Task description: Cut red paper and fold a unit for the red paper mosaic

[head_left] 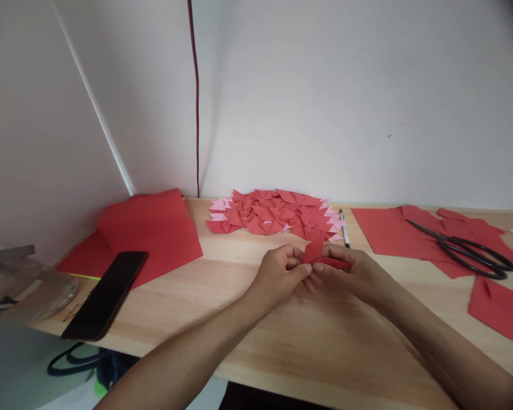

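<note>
A small piece of folded red paper (314, 248) is held up between my two hands over the middle of the table. My left hand (283, 269) pinches its left side, thumb and fingertips pressed together. On the other side, my right hand (346, 270) grips it with the thumb in front and fingers behind. One flap stands upright and another part sticks out to the right along the right fingers. Just beyond my hands lies a pile of folded red and pink paper pieces (273, 213) with pointed corners.
Black-handled scissors (465, 248) rest on red paper sheets (380, 230) at the right, with cut red pieces (496, 307) nearer. A marker pen (344, 229) lies beside the pile. Leftward are large red sheets (154, 228), a black phone (106, 296) and a clear plastic bag (29, 287).
</note>
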Action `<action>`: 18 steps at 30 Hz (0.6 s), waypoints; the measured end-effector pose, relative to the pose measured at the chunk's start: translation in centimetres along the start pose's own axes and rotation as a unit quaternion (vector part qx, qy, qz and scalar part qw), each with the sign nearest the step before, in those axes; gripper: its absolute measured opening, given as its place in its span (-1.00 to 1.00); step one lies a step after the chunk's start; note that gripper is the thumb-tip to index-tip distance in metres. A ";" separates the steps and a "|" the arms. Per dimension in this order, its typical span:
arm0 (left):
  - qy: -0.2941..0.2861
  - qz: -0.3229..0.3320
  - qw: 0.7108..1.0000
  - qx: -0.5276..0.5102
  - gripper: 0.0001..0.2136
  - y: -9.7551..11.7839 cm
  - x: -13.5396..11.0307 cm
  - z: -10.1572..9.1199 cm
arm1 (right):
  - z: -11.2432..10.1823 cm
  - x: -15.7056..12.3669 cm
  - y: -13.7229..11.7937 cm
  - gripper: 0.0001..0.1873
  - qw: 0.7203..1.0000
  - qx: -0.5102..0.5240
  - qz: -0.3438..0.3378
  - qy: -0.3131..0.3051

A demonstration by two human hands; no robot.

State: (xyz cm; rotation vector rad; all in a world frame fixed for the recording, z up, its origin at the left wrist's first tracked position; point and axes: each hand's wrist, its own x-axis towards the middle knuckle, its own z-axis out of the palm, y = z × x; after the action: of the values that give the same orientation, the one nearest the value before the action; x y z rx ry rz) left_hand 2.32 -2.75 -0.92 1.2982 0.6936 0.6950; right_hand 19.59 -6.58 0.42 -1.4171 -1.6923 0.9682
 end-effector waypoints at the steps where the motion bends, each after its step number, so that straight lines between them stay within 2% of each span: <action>1: -0.007 -0.003 1.000 0.000 -0.87 0.0 0.0 -0.1 | 0.1 0.0 0.0 -0.77 1.000 0.004 -0.001 -0.001; 6: -0.049 -0.024 0.998 0.010 -0.87 -0.4 0.2 -0.3 | 0.1 -0.2 0.5 -0.79 0.998 0.043 0.006 -0.047; 9: -0.060 -0.044 0.997 0.017 -0.84 -0.5 0.2 -0.5 | 0.1 -0.3 0.6 -0.81 0.998 0.054 -0.001 -0.043; 13: -0.057 -0.056 0.996 0.047 -0.81 -0.7 0.2 -0.5 | 0.1 -0.3 0.3 -0.82 1.000 0.014 -0.013 -0.023; 18: -0.050 -0.032 0.998 0.033 -0.82 -1.0 0.2 -0.5 | -0.1 -0.2 0.2 -0.74 0.998 0.031 -0.028 -0.055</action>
State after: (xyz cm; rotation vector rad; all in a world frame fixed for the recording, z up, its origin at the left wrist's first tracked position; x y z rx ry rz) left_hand 2.13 -2.40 -1.95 1.3562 0.6786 0.5557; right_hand 19.79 -6.73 0.25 -1.2913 -1.7569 1.0758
